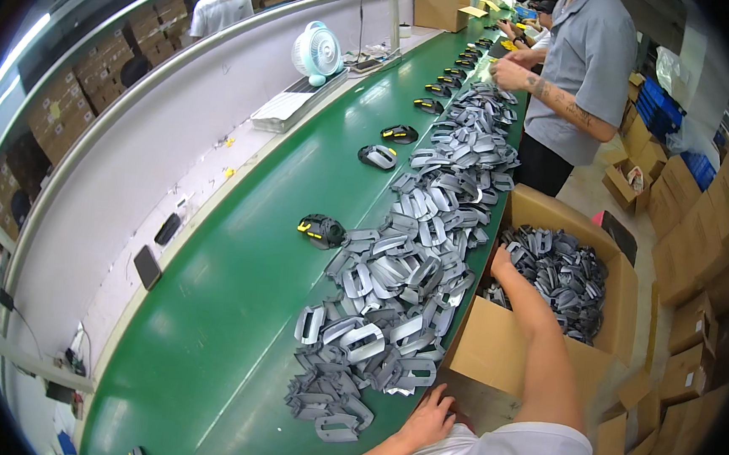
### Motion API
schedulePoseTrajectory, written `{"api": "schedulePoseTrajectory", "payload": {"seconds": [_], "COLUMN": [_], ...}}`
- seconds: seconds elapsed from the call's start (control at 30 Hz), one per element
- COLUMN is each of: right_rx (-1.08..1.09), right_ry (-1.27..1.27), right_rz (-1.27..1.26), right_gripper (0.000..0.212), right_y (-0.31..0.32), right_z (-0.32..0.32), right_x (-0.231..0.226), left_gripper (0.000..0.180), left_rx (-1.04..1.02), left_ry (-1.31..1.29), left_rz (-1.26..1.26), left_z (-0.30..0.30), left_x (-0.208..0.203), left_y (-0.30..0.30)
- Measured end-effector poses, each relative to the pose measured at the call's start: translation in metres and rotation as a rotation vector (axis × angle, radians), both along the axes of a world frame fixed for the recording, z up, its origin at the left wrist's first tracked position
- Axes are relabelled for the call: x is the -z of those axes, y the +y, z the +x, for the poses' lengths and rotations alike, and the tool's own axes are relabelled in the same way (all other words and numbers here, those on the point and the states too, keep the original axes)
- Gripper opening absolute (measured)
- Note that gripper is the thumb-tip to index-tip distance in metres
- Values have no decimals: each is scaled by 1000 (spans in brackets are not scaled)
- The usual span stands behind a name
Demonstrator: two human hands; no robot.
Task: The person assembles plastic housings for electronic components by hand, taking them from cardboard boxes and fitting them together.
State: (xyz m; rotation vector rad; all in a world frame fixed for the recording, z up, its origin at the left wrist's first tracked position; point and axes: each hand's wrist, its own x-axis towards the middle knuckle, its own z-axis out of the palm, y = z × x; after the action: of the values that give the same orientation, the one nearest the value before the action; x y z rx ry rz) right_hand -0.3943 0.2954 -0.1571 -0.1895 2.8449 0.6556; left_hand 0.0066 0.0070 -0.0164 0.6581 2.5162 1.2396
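A long heap of grey plastic shells [379, 266], each with an oval slot, lies along the near side of the green belt [231, 320]. My left hand [429, 420] rests on the belt's edge beside the near end of this heap, fingers spread and holding nothing. Over to the right, my right hand [502, 261] reaches into an open cardboard box [492, 342] by the belt, at its left inner side. More grey shells [557, 279] fill that box. The fingers of this hand are mostly hidden, so whether they grip a shell does not show.
Black mouse-shaped units [322, 230] with yellow parts stand in a row left of the heap. A co-worker [582, 74] in a grey shirt works farther up the belt. A light blue fan [317, 51] and a phone [147, 267] lie along the far ledge. Cartons [694, 225] line the right.
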Motion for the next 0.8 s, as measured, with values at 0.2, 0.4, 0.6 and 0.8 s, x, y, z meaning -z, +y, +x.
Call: {"api": "schedulePoseTrajectory", "payload": {"seconds": [0.2,0.4,0.6,0.8], "right_rx": [182,117,-35,4], "right_ry": [-136,-257,-19,-49], "right_rz": [-235,-92,-152,-259], "right_gripper": [59,66,58,60], "right_y": [-33,-74,-56,-60], "right_z": [-8,3,25,44], "right_x": [-45,-52,-42,-87], "left_gripper": [41,43,42,41], "left_rx": [-18,-34,-30,-52], "left_ry": [-17,-4,5,19], "left_rz": [-37,-60,-97,-60], "left_z": [2,7,7,5], "left_x": [-2,0,10,8], "left_y": [-7,-14,-10,-10]}}
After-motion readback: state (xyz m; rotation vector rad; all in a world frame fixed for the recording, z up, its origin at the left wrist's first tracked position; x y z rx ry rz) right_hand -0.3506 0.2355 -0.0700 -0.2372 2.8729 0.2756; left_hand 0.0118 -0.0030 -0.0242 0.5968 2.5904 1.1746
